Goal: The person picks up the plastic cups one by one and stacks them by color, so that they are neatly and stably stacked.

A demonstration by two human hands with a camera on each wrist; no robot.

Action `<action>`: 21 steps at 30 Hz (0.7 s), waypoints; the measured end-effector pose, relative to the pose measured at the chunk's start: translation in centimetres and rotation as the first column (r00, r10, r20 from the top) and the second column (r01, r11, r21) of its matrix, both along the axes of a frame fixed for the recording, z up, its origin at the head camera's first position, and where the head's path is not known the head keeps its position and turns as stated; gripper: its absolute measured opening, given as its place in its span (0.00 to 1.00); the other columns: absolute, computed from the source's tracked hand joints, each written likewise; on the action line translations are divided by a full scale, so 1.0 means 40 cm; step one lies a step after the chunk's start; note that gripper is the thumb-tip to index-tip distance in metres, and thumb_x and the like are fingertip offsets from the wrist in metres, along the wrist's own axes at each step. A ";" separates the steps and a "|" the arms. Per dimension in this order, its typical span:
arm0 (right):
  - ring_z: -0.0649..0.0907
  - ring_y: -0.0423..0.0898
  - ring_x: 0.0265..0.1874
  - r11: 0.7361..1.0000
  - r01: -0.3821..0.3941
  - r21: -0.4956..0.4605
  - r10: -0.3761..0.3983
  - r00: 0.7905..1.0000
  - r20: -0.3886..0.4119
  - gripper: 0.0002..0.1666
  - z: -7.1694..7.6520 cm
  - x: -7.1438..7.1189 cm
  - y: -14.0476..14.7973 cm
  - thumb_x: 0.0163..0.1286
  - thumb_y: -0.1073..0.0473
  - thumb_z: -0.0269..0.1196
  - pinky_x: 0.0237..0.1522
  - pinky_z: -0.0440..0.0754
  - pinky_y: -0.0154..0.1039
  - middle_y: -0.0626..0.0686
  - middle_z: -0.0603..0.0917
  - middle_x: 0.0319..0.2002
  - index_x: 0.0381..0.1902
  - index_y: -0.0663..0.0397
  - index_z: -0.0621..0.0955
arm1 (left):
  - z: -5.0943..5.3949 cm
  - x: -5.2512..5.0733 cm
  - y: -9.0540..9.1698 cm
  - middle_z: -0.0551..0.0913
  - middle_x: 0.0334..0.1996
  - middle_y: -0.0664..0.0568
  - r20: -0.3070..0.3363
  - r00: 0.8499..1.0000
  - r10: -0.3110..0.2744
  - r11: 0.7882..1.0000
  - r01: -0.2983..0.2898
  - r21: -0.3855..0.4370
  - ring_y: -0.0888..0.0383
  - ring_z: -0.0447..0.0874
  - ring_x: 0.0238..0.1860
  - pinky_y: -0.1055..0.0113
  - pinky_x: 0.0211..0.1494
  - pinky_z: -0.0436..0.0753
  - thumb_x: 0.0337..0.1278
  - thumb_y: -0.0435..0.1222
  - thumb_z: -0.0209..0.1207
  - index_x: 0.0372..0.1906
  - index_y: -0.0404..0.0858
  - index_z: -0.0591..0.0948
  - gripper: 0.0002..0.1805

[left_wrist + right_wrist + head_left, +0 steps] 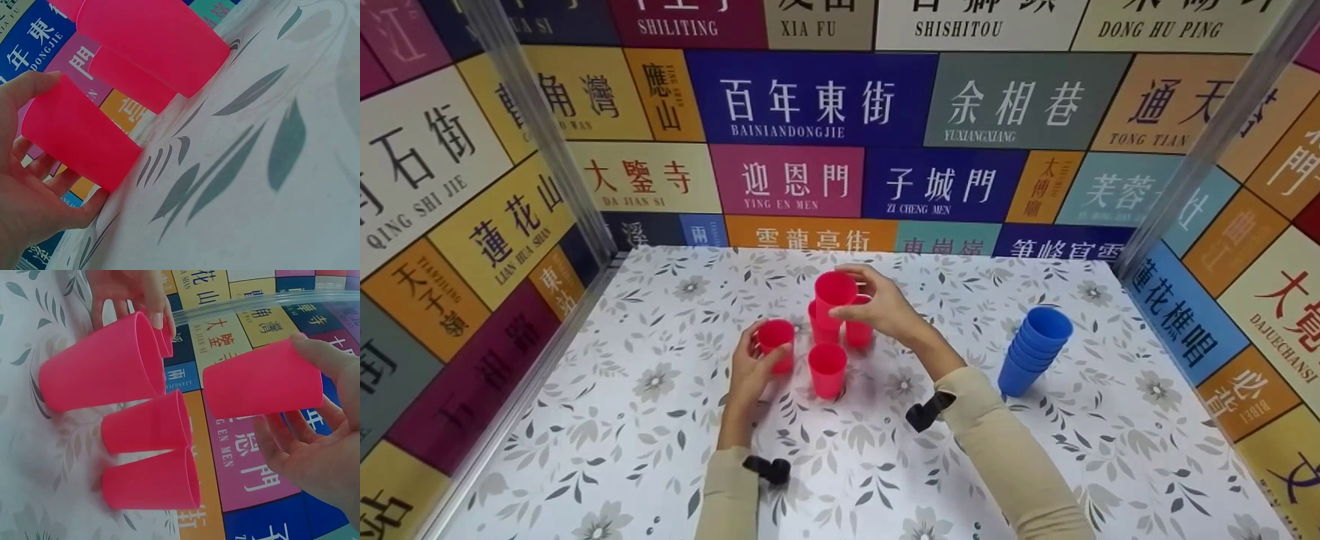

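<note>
In the head view my left hand (pixel 744 379) curls round a red plastic cup (pixel 777 349), thumb on the near side. Its base appears to rest on the table, as the left wrist view of this cup (pixel 79 135) suggests. Up in the air, my right hand (pixel 891 309) holds another red cup (pixel 835 291) by its sides, mouth upward. Below and behind that raised cup stand two red cups (pixel 149 422) (pixel 861 335), side by side and partly hidden. A further red cup (pixel 828 373) stands upright in front of them, untouched.
A leaning-looking stack of several blue cups (pixel 1027 356) stands on the right. The table (pixel 660 450) has a white cover with grey leaves and flowers. Colourful lettered panels (pixel 817 105) wall the back and both sides. Each wrist wears a black strap device (pixel 769 470).
</note>
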State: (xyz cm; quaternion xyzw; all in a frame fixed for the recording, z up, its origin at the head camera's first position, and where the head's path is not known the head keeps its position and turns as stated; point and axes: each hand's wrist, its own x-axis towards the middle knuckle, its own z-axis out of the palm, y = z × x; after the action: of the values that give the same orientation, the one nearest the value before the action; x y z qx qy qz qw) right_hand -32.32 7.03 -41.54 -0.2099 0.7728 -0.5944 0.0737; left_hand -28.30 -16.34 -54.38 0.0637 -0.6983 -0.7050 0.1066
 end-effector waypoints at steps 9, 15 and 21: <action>0.80 0.56 0.59 0.999 0.003 0.032 -0.003 1.000 0.016 0.41 0.002 0.007 -0.062 0.56 0.59 0.77 0.52 0.85 0.41 0.56 0.76 0.66 0.68 0.45 0.74 | -0.003 0.005 -0.003 0.74 0.66 0.41 -0.022 1.000 -0.017 1.000 0.017 0.006 0.47 0.74 0.67 0.57 0.70 0.75 0.58 0.34 0.67 0.72 0.41 0.68 0.36; 0.80 0.52 0.57 1.000 0.014 -0.013 -0.014 0.999 0.030 0.40 -0.005 0.015 -0.100 0.56 0.58 0.76 0.50 0.84 0.37 0.54 0.78 0.64 0.67 0.44 0.75 | 0.005 0.010 -0.004 0.75 0.65 0.39 -0.014 0.999 -0.029 1.000 0.029 0.002 0.47 0.75 0.65 0.62 0.66 0.78 0.59 0.32 0.66 0.73 0.38 0.67 0.36; 0.82 0.50 0.55 0.997 0.025 -0.069 -0.021 0.998 0.064 0.40 -0.016 0.023 -0.144 0.56 0.59 0.76 0.50 0.85 0.36 0.54 0.78 0.64 0.67 0.44 0.75 | -0.007 0.004 -0.008 0.75 0.66 0.40 -0.027 0.999 -0.030 0.999 0.030 -0.018 0.45 0.75 0.66 0.55 0.69 0.76 0.59 0.33 0.66 0.72 0.37 0.67 0.36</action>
State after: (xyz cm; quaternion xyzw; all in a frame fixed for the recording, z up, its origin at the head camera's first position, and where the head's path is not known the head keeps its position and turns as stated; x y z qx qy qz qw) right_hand -31.40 1.28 -42.17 -0.1847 0.7512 -0.6282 0.0837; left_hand -28.13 -16.67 -54.64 0.0425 -0.7038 -0.7011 0.1062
